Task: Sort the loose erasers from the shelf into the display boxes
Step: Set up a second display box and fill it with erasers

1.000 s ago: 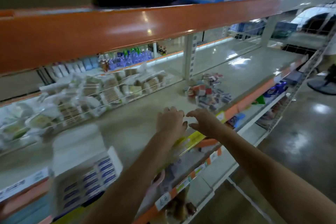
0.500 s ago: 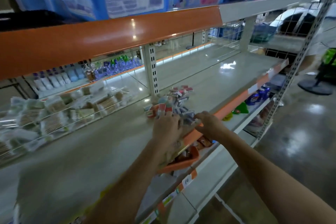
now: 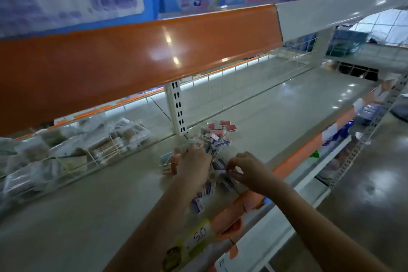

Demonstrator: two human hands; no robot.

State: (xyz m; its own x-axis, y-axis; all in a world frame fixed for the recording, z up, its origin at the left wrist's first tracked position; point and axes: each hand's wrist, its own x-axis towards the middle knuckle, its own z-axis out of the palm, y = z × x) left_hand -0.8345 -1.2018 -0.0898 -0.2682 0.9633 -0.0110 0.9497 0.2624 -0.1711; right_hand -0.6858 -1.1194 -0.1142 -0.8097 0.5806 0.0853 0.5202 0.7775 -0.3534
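A pile of loose erasers (image 3: pixel 217 137), mostly blue-and-white sleeves with a few red ones at the back, lies on the grey shelf (image 3: pixel 88 216) near its front edge. My left hand (image 3: pixel 194 165) rests on the pile's left side, back up, its fingers curled down among the erasers with the tips hidden. My right hand (image 3: pixel 245 170) is at the pile's front right, thumb and fingers pinched on a blue-and-white eraser. No display box is in view.
Bagged goods (image 3: pixel 99 146) sit behind a wire divider at the left. A white slotted post (image 3: pixel 176 108) stands just behind the pile. The orange edge of the upper shelf (image 3: pixel 132 62) hangs overhead. A price strip (image 3: pixel 198 236) runs along the front lip.
The view has swung right, so the display boxes at lower left have left the frame. Both hands have reached from the shelf's front edge into the eraser pile and curled onto it.
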